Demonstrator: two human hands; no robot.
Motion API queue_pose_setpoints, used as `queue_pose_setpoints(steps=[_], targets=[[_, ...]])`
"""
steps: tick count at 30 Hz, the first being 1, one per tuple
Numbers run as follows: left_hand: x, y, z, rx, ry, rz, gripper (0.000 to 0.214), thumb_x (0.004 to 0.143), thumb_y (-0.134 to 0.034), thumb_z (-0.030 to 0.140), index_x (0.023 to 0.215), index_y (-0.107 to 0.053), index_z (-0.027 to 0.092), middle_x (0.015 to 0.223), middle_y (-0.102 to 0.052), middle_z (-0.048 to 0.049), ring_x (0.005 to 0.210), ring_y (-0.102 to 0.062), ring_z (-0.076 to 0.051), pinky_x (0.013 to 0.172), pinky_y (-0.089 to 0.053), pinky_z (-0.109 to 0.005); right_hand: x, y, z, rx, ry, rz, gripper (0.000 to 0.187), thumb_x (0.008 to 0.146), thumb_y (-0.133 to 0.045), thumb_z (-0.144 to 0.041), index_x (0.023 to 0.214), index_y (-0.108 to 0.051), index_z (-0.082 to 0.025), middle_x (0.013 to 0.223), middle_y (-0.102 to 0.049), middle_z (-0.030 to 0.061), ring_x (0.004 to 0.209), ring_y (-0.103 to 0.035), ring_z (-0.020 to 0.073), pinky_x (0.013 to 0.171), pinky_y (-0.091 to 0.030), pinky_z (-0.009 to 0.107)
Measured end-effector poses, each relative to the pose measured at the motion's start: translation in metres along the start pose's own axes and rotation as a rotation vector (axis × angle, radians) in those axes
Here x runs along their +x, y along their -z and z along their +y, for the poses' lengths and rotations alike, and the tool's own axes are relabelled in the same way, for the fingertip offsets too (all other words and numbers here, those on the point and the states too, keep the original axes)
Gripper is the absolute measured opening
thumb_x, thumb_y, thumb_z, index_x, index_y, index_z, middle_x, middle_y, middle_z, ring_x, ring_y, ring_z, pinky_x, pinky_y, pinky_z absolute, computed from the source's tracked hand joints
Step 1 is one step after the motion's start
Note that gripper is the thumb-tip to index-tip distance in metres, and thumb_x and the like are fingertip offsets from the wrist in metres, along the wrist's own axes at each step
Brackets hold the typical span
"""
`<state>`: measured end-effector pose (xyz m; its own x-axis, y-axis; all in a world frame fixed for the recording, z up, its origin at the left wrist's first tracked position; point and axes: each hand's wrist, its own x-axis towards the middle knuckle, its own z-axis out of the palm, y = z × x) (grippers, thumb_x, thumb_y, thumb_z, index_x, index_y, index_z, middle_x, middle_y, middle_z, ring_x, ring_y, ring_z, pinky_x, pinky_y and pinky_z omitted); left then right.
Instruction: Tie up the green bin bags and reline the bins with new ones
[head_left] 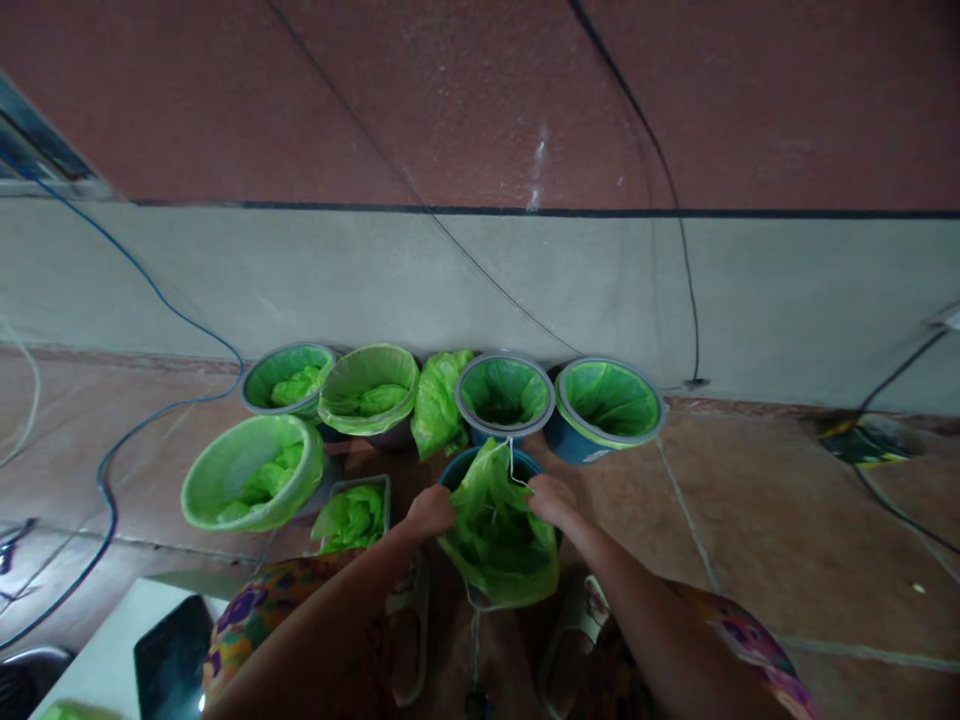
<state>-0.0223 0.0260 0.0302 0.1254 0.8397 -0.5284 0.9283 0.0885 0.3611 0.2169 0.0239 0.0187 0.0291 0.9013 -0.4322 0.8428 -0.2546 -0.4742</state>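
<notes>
A green plastic bag hangs open between my two hands, over a blue bin standing between my feet. Closed on the bag's left edge is my left hand. My right hand grips its right edge, fingers partly hidden. A white cord rises near the bag's far edge by my right hand. How far the bag reaches down into the bin is hidden. Just beyond stands a bin with a grey rim, lined with green plastic.
Along the wall are another lined bin, a crumpled green bag and more lined bins. A tilted lined bin and a small lined container stand left. A blue cable crosses the floor. A phone lies on a white surface.
</notes>
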Motion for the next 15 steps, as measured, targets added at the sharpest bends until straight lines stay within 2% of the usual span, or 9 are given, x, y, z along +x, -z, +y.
queue_pose_setpoints(steps=[3,7,10,13,15], targets=[[0.008,0.017,0.002,0.004,0.011,0.073,0.018,0.077,-0.052,0.017,0.078,-0.07,0.013,0.09,-0.071,-0.0176,0.092,-0.067,-0.03,0.079,-0.05,-0.035,-0.003,0.009,-0.01,0.051,0.085,-0.105,0.015,0.071,-0.064,-0.024,0.058,-0.058,-0.019,0.065,-0.067,0.0047,0.068,-0.064,0.0184,0.062,-0.043,0.026],[0.012,0.033,0.013,-0.022,0.038,0.177,0.024,0.078,-0.052,0.018,0.091,-0.071,0.014,0.096,-0.072,-0.0148,0.094,-0.067,-0.026,0.08,-0.048,-0.029,-0.022,0.032,-0.015,0.432,0.119,-0.332,0.025,0.075,-0.062,-0.041,0.065,-0.054,-0.019,0.052,-0.058,-0.0022,0.051,-0.057,0.0127,0.052,-0.044,0.023],[0.013,0.042,0.023,-0.117,0.024,0.293,0.026,0.078,-0.049,0.013,0.093,-0.071,0.015,0.092,-0.072,-0.0109,0.09,-0.066,-0.021,0.078,-0.047,-0.025,-0.045,0.058,-0.015,0.643,0.191,-0.541,0.034,0.073,-0.064,-0.05,0.073,-0.055,-0.017,0.057,-0.061,-0.0013,0.053,-0.059,0.013,0.054,-0.047,0.024],[0.016,0.053,0.026,-0.302,-0.051,0.442,0.031,0.078,-0.045,0.01,0.097,-0.069,0.013,0.092,-0.072,-0.0091,0.085,-0.065,-0.018,0.077,-0.046,-0.024,-0.064,0.082,-0.013,0.716,0.268,-0.695,0.036,0.072,-0.066,-0.05,0.079,-0.057,-0.016,0.065,-0.066,0.0012,0.059,-0.063,0.0138,0.063,-0.05,0.026],[0.021,0.058,0.025,-0.388,-0.078,0.508,0.034,0.079,-0.044,0.01,0.104,-0.067,0.012,0.097,-0.071,-0.0094,0.087,-0.065,-0.017,0.079,-0.046,-0.024,-0.071,0.09,-0.011,0.725,0.276,-0.778,0.036,0.073,-0.067,-0.049,0.084,-0.058,-0.015,0.071,-0.069,0.0034,0.064,-0.065,0.015,0.067,-0.051,0.028]])
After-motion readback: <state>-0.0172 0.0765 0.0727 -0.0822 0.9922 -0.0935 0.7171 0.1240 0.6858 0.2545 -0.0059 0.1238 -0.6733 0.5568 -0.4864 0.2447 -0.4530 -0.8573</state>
